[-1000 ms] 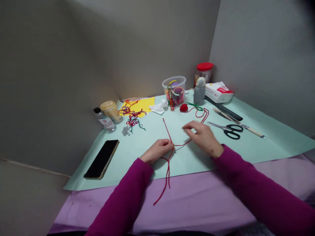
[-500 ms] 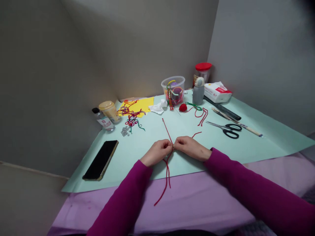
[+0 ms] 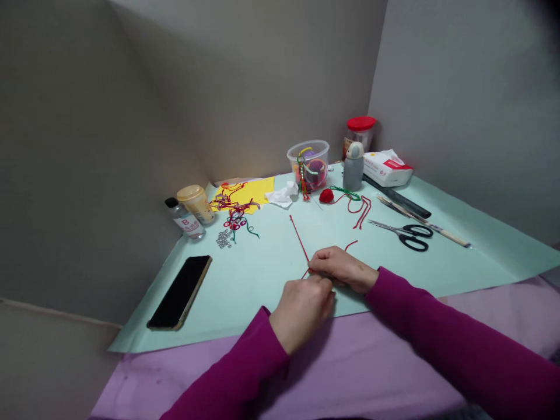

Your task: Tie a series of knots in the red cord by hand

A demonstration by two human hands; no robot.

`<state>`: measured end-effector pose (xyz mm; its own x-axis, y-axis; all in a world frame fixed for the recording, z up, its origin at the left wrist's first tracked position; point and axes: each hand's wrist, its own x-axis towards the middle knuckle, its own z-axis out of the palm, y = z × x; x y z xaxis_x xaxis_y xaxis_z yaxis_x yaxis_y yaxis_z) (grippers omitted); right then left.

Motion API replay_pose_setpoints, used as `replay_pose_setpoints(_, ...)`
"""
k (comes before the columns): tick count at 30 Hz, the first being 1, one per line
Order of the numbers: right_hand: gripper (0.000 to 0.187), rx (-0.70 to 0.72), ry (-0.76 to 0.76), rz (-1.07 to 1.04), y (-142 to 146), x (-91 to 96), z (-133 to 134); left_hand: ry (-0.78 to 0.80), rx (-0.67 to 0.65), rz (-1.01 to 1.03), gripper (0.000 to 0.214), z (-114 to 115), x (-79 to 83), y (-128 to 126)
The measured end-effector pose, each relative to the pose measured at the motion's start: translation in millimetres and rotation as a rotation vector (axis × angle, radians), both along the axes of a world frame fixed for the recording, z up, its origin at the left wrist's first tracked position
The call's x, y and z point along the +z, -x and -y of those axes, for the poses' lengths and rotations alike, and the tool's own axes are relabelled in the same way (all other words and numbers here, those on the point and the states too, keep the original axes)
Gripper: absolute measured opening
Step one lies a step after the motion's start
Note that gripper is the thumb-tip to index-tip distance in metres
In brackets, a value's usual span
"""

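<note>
A red yarn cord (image 3: pixel 299 236) runs from a knotted far end towards me on the green sheet. My right hand (image 3: pixel 341 267) is closed, its thumb and forefinger pinching the cord at its near end. Another red strand sticks out beyond that hand. Just below and to the left, my left hand (image 3: pixel 304 303) is closed with curled fingers, back upward, against the right hand. A short red strand leads down to its knuckles; its fingertips and the yarn ends are hidden under it.
Black-handled scissors (image 3: pixel 406 234) lie to the right. At left are a phone (image 3: pixel 181 291), small metal rings (image 3: pixel 224 238) and a bottle (image 3: pixel 188 220). Behind stand a tub of yarn (image 3: pixel 308 166), a red yarn ball (image 3: pixel 326 196) and a grey bottle (image 3: pixel 353 169).
My left hand has moved down and right, turning over to curl beneath the right hand. The loose red ends that hung towards me are now out of sight. My right hand stays almost in place.
</note>
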<state>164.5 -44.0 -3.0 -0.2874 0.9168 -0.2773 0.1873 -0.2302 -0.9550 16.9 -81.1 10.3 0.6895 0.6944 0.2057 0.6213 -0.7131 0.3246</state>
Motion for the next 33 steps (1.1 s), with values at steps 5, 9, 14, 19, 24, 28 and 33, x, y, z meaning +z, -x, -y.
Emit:
replay_pose_setpoints(5,0.009,-0.049,0.010,-0.012,1,3.0,2,0.177,-0.360,-0.024,0.022,12,6.8,-8)
replay_pose_setpoints(9,0.008,-0.069,-0.003,-0.042,2,2.4,2,0.316,-0.396,0.070,0.025,0,29.1,0)
replay_pose_setpoints(14,0.007,-0.071,-0.016,-0.032,2,0.1,0,0.056,0.015,0.132,0.027,-52,30.6,27)
replay_pose_setpoints(19,0.004,-0.036,-0.105,0.072,3,-0.2,-4,-0.189,0.085,0.098,0.030,-91,5.4,34)
replay_pose_setpoints(24,0.008,-0.006,-0.342,0.273,1,-2.6,-19,-0.232,0.084,0.063,0.017,-94,-7.1,25)
replay_pose_setpoints(28,0.010,-0.033,-0.479,0.430,1,-2.7,-38,-0.087,0.180,0.258,0.017,-92,-10.2,29)
replay_pose_setpoints(33,0.011,-0.053,-0.538,0.509,8,-2.1,-63,0.238,0.380,0.488,0.016,-95,-17.3,32)
